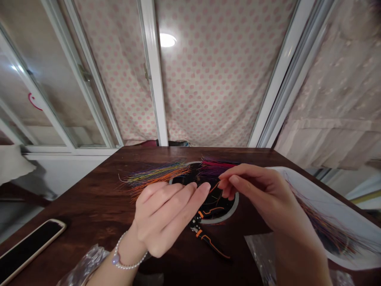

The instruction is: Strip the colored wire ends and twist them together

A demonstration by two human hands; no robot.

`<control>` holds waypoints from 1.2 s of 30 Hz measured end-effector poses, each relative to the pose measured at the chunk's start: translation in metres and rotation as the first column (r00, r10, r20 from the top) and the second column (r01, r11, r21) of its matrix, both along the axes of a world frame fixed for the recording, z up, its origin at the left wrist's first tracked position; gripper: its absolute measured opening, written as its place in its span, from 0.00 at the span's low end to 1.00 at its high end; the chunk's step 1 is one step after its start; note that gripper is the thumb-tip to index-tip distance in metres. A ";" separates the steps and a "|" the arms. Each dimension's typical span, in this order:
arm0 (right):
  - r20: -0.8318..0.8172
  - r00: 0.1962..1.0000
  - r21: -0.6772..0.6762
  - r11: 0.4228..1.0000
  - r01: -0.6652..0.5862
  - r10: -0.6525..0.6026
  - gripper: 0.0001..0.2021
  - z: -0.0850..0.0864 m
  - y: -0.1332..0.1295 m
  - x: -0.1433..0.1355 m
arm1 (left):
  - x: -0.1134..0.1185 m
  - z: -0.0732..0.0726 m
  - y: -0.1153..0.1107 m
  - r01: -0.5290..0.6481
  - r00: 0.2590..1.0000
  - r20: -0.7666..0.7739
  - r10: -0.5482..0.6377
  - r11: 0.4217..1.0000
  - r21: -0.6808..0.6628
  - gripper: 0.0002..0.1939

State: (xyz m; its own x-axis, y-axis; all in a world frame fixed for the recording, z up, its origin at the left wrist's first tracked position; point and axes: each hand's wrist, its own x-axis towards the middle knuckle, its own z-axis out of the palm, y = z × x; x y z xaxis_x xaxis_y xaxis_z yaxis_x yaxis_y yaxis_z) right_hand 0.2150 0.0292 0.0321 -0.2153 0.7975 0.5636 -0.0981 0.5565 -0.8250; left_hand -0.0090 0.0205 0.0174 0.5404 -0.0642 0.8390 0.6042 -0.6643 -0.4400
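Observation:
A thin orange wire [213, 188] spans the small gap between my two hands, over a round black plate with a pale rim [233, 206]. My right hand [262, 188] pinches one end of it between thumb and fingertips. My left hand [168, 216], wearing a pearl bracelet, is closed with its fingers curled; its thumb and whatever it grips are hidden. Below the hands lie wire strippers [205, 234] with black and orange handles, partly on the plate. Bundles of thin coloured wires lie behind: yellow, blue and orange [160, 174] at left, red and purple [212, 167] at right.
On the right a white tray [333, 198] holds a tangled heap of coloured wires [321, 222]. A phone [29, 250] lies at the table's left. Clear plastic bags [86, 262] are near the front edge. Curtained windows [208, 79] stand behind the dark wooden table [98, 198].

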 end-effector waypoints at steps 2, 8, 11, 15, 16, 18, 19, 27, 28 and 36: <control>-0.019 0.998 -0.028 0.998 -0.059 0.058 0.07 -0.001 0.000 0.002 | 0.000 0.000 -0.001 -0.001 1.000 -0.003 0.001 1.000 -0.012 0.12; -0.151 0.970 -0.105 0.972 -0.209 0.192 0.03 0.000 -0.002 0.007 | 0.006 -0.004 0.007 0.033 0.998 0.049 -0.031 0.999 -0.041 0.12; -0.196 0.945 -0.104 0.952 -0.287 0.264 0.03 0.001 -0.002 0.006 | 0.012 -0.005 0.012 0.074 0.992 0.112 -0.066 0.995 -0.069 0.11; -0.208 0.912 -0.094 0.921 -0.378 0.353 0.03 0.001 -0.002 0.003 | 0.021 -0.004 0.015 0.175 0.968 0.203 -0.144 0.974 -0.143 0.09; -0.207 0.907 -0.096 0.915 -0.391 0.365 0.03 0.002 -0.002 0.002 | 0.023 -0.003 0.016 0.206 0.960 0.226 -0.165 0.963 -0.173 0.09; -0.197 0.903 -0.107 0.907 -0.408 0.383 0.03 0.002 -0.002 0.002 | 0.025 -0.002 0.016 0.282 0.938 0.276 -0.209 0.924 -0.257 0.10; -0.185 0.901 -0.118 0.901 -0.417 0.393 0.03 0.002 -0.002 0.003 | 0.026 -0.001 0.015 0.327 0.924 0.302 -0.234 0.893 -0.310 0.10; -0.016 0.853 -0.215 0.832 -0.512 0.521 0.04 0.000 0.002 0.011 | 0.016 0.017 0.011 0.565 0.824 0.490 -0.285 0.355 -0.745 0.09; 0.011 0.847 -0.225 0.826 -0.516 0.532 0.04 0.000 0.002 0.012 | 0.014 0.018 0.011 0.567 0.820 0.496 -0.285 0.288 -0.772 0.08; 0.390 0.888 -0.144 0.969 -0.201 0.242 0.15 0.004 -0.001 0.010 | 0.010 0.019 0.009 0.550 0.830 0.531 -0.171 0.091 -0.830 0.09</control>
State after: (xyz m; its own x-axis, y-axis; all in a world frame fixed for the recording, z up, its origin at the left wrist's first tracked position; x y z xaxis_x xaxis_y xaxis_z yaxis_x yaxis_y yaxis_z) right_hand 0.2247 0.0283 0.0364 -0.5846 0.7483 0.3137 0.1416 0.4748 -0.8686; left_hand 0.0009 0.0293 0.0366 0.4917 0.7246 0.4829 0.0944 -0.5956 0.7977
